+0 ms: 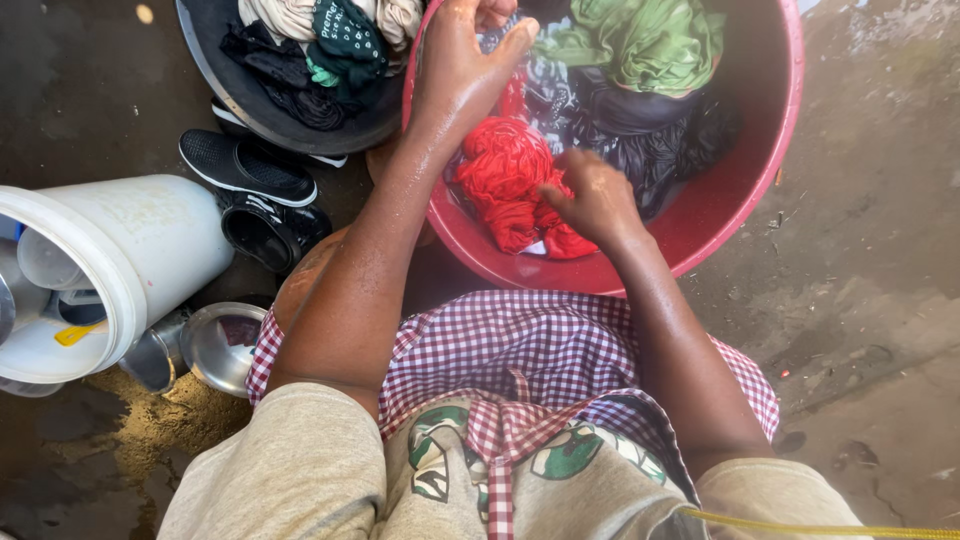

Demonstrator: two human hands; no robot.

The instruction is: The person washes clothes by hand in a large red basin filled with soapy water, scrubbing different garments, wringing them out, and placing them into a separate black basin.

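Right hand (597,198) gripped the red cloth (505,180) in the red basin (745,180), left hand (462,62) closed on its rim; leaning there could tip the basin, spilling water.

Right hand (597,197) gripped wet red cloth (505,175) inside red basin (770,140). Left hand (462,62) was raised over basin's near-left rim, fingers bent, touching dark patterned fabric. Green garment (645,40) and dark clothes (650,135) lay behind. Black basin (215,70) of wrung clothes, black shoes (250,190), white bucket (150,240) sat left.
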